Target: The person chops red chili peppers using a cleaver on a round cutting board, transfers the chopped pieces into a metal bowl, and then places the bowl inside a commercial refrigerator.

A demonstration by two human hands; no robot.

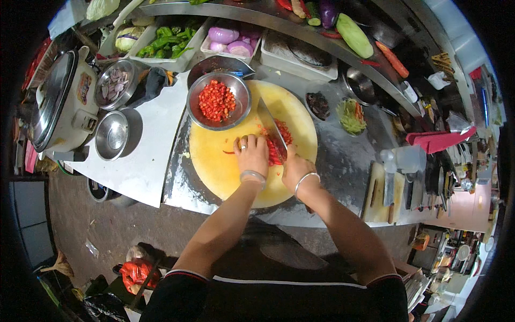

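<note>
My right hand (pixel 297 167) grips a cleaver (pixel 270 120), its blade angled up and left across a round yellow chopping board (pixel 219 173). Against the blade's left side, my left hand (pixel 252 157) has its fingers curled down on red chillies (pixel 274 155), partly hidden by the hand and the blade. Chopped red chilli (pixel 284 131) lies mostly to the blade's right. A steel bowl (pixel 243 96) holding chopped chillies (pixel 216 100) overlaps the board's upper left edge. One thin red chilli (pixel 229 152) rests left of my left hand.
Behind the board stand tubs of green peppers (pixel 167 42) and purple onions (pixel 223 36), below a steel shelf (pixel 249 20) with vegetables. At left are a steel bowl (pixel 112 136) and a large lidded cooker (pixel 66 100). Another cleaver (pixel 388 189) lies at right on a rectangular board (pixel 372 215).
</note>
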